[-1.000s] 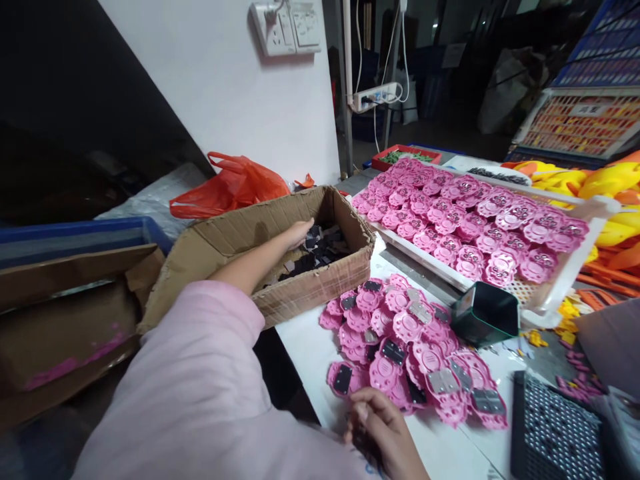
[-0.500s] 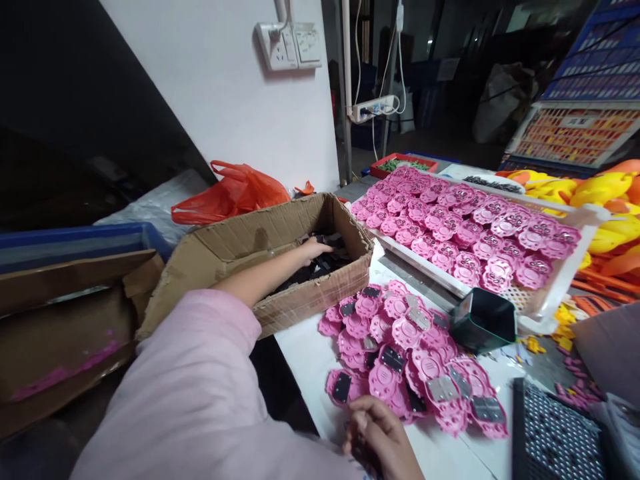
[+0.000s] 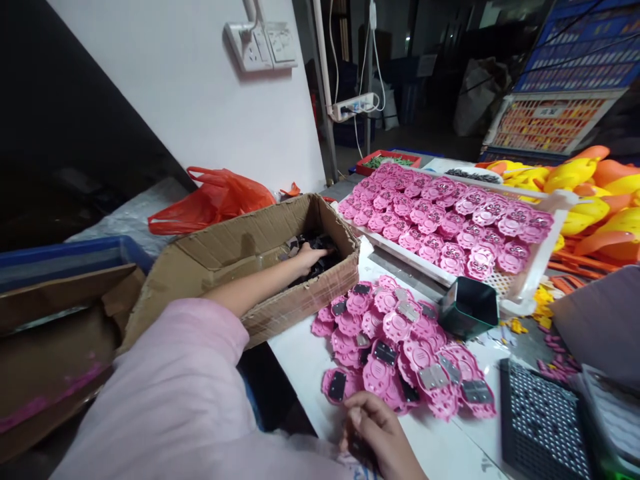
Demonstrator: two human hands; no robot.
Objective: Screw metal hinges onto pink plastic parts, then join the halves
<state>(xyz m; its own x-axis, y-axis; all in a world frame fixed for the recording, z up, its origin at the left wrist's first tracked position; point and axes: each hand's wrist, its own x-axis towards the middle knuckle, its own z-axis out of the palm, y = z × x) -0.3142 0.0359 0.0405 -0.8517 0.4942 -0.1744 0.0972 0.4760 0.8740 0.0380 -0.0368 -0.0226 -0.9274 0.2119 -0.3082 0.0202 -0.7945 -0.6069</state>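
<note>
A factory workshop: pink moulded parts (image 3: 395, 325) lie heaped on the table (image 3: 403, 272) at centre, more fill a white tray (image 3: 544, 257), yellow and orange plastic pieces (image 3: 570, 177) pile at right, and slatted crates (image 3: 583, 60) stand stacked upper right.

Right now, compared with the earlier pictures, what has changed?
The left hand has moved right inside the box, among the dark parts; any grip is hidden. The view has turned slightly right. The right hand stays near the pink pile; the tray and cup look unmoved.
</note>
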